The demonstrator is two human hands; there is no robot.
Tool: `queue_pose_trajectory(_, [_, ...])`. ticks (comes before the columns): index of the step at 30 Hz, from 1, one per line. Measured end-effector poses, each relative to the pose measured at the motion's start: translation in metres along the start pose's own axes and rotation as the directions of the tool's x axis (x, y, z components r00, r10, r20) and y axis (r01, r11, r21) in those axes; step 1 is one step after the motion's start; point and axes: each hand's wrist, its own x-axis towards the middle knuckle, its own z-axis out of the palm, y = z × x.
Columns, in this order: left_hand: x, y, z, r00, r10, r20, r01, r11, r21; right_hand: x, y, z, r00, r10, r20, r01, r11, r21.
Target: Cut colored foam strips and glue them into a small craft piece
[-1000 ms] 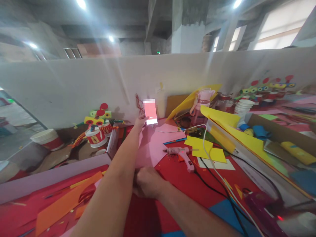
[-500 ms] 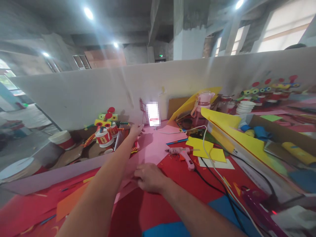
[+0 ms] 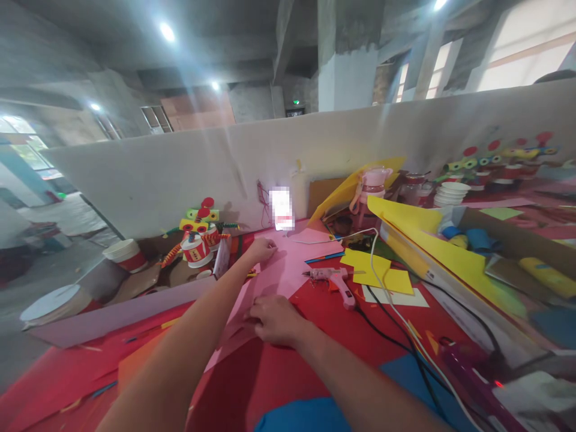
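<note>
A large sheet of pink paper [image 3: 294, 255] lies across the red tabletop in front of me. My left hand [image 3: 263, 249] reaches over its far left part, fingers slightly bent and apart, with nothing visible in them. Nearer to me, my right hand [image 3: 275, 319] is curled at the sheet's near edge, its fingers closed on the paper; the fingertips are partly hidden. A pink glue gun [image 3: 332, 278] lies on its side to the right of the sheet.
A tray [image 3: 135, 312] at left holds paper-cup figures [image 3: 197, 249]. Yellow paper pieces [image 3: 382, 273], a white cable [image 3: 371, 258] and a purple glue gun [image 3: 472, 375] lie at right. Beyond stands a box [image 3: 454, 300] of coloured paper. A white partition [image 3: 180, 168] closes off the back.
My left hand has moved right and a little toward me over the pink paper. The right hand stays almost in place. The view has shifted slightly.
</note>
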Motion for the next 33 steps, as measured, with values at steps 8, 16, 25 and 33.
queue_pose_trajectory(8, [-0.050, 0.034, -0.007, 0.985, 0.168, 0.047, -0.173, 0.921, 0.348, -0.003, 0.001, 0.000, 0.997, -0.045, -0.058, 0.042, 0.997, -0.065])
queue_pose_trajectory(16, [-0.176, 0.071, -0.043, 0.964, 0.264, 0.018, -0.248, 0.880, 0.406, 0.008, -0.027, -0.002, 0.973, -0.224, 0.058, 0.230, 0.916, -0.330])
queue_pose_trajectory(25, [-0.239, 0.044, -0.050, 0.968, 0.146, -0.203, -0.055, 0.917, 0.395, -0.025, -0.094, -0.007, 0.979, -0.144, 0.146, 0.193, 0.886, -0.422])
queue_pose_trajectory(33, [-0.258, 0.026, -0.020, 0.967, 0.234, -0.104, -0.209, 0.955, 0.210, -0.064, -0.079, -0.005, 0.961, 0.275, -0.001, -0.267, 0.930, -0.252])
